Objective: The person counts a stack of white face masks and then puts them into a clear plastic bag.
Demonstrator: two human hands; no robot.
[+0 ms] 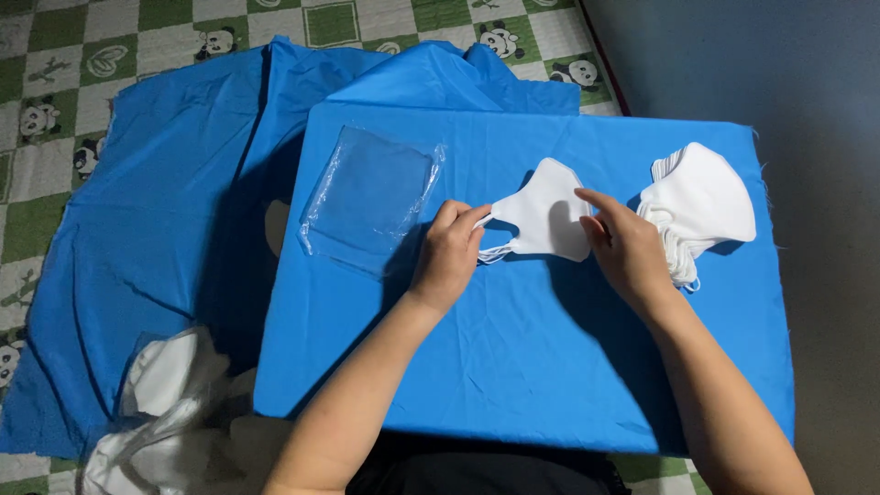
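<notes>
Left hand (449, 252) has its grip pinched closed on the ear loop end of a white mask (545, 220); right hand (623, 243) presses fingertips on the mask's other edge, more a flat hold than a full pinch. The mask lies flat on the blue cloth (513, 367) covering the tabletop, between a clear plastic bag (371, 197) to the left and a stack of masks (701, 206) to the right. Risks as I read them: the thin loop slips or stretches if the left hand pulls sideways; the right wrist sits just beside the stack — a nudge could fan it toward the tabletop edge. The bag lies flat — its mouth could be fiddly to open one-handed. The loose cloth may bunch under sliding hands.
</notes>
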